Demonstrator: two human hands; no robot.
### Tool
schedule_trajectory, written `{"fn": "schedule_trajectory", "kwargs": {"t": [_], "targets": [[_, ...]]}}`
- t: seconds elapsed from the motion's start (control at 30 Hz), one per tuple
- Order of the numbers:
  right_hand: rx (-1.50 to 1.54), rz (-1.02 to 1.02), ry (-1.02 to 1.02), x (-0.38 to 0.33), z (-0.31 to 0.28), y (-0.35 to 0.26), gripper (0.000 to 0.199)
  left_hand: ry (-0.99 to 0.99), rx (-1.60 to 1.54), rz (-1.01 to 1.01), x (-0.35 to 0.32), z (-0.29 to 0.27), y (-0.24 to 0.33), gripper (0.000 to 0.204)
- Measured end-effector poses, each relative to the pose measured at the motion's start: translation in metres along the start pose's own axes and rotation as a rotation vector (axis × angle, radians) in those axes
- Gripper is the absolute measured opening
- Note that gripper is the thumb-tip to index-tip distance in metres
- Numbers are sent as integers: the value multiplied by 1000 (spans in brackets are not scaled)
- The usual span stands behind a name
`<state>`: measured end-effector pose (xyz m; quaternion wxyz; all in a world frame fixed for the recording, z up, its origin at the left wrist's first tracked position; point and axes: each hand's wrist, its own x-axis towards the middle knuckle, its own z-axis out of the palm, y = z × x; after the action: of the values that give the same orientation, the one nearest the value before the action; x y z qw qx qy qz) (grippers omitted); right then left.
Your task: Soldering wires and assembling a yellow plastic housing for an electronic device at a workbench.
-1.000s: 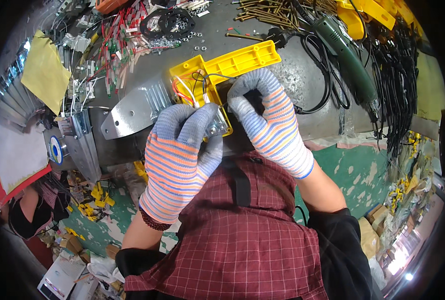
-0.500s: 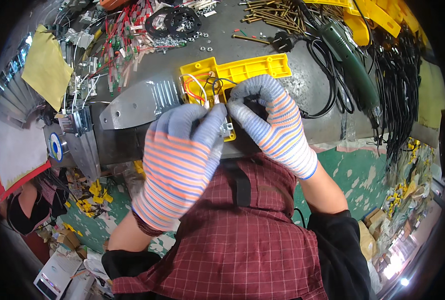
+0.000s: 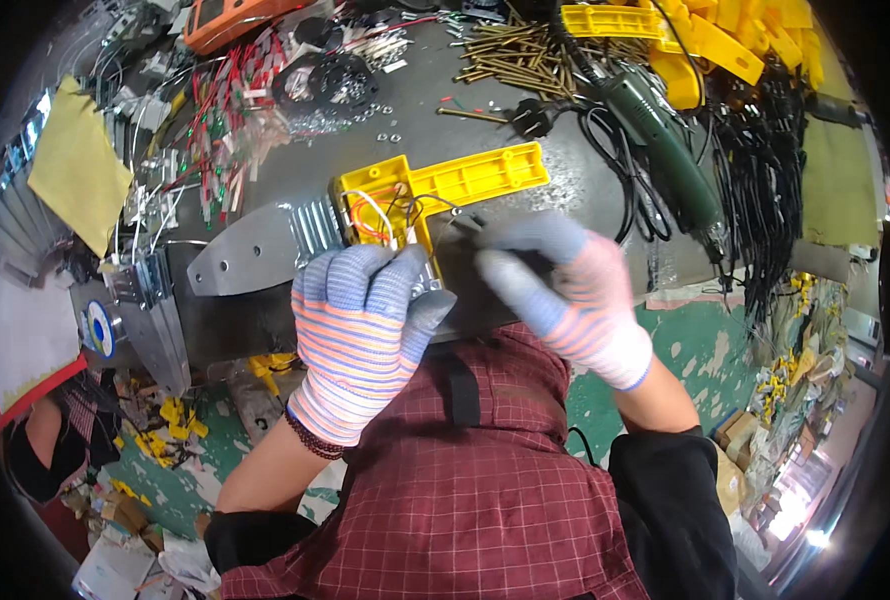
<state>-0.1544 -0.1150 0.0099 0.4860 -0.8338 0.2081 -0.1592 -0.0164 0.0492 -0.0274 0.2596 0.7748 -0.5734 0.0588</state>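
A yellow plastic housing, L-shaped and open on top, lies on the grey bench with red, white and black wires coiled inside it. It is joined to a flat metal blade plate that points left. My left hand, in a striped knit glove, grips the near end of the housing and a small metal part there. My right hand, gloved the same way and blurred by motion, hovers just right of the housing with its fingers bent toward the wires; what it holds cannot be made out.
A green power tool with a black cord lies at the right. Brass-coloured screws, more yellow housings, black cables and loose wire pieces crowd the back. A yellow cloth lies at the left.
My right hand has pulled off the housing toward the right and is blurred. My left hand stays on the housing's near end. The view has shifted slightly, with the housing lower in frame.
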Motion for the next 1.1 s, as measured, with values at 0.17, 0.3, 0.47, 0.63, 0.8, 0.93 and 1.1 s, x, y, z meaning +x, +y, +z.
{"fn": "schedule_trajectory", "kwargs": {"t": [0.17, 0.3, 0.47, 0.63, 0.8, 0.93, 1.1], "targets": [[-646, -187, 61, -26, -58, 22, 19, -8, -72, 7, 4, -2, 1, 39], [-656, -236, -32, -33, -66, 34, 24, 9, -66, 17, 6, 0, 2, 40], [-998, -293, 240, 46, -77, 33, 25, 58, -132, -13, 3, 1, -2, 40], [-1078, -362, 190, 75, -76, 66, 31, 104, -195, 14, 1, 2, -4, 34], [-134, -354, 610, 40, -103, -2, 36, 123, -192, -4, -6, -9, -9, 33], [-310, -534, 411, 80, -151, -109, 34, 87, -125, 6, -6, -26, -18, 21], [-1167, -899, 172, 190, -61, -171, 25, -83, -125, 101, 5, -40, -47, 30]]}}
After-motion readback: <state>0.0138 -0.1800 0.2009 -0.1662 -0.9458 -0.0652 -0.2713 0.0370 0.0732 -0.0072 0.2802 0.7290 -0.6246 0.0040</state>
